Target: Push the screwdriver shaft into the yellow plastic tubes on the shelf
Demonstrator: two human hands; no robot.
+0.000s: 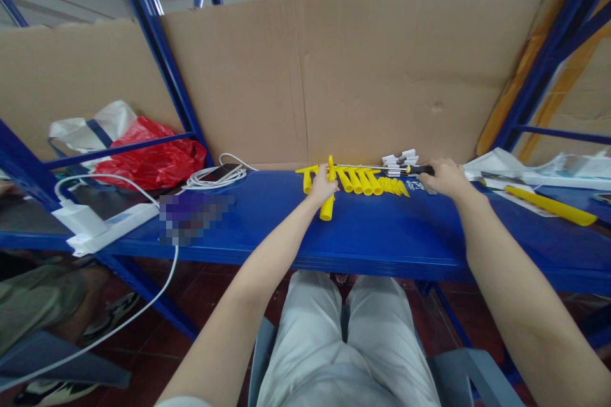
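My left hand (323, 187) is closed around a yellow T-shaped plastic piece with a hollow tube handle (327, 208), tilted on the blue shelf. In my right hand (446, 176) is a long screwdriver (420, 170) with a black and yellow handle. Its thin shaft points left toward the yellow piece; whether the tip touches it I cannot tell. Beneath the shaft lies a row of several similar yellow T-shaped pieces (356, 181). Small pointed yellow parts (394, 187) are lined up beside them. Near my right hand are small whitish bits (415, 185), too small to name.
White-and-grey pieces (400, 160) stand against the cardboard wall (382, 76). A long yellow-handled tool (554, 205) lies at right. On the left are a phone (222, 172), coiled white cable (200, 180), power strip (114, 229) and red bag (153, 152). Blue posts (157, 44) frame the shelf.
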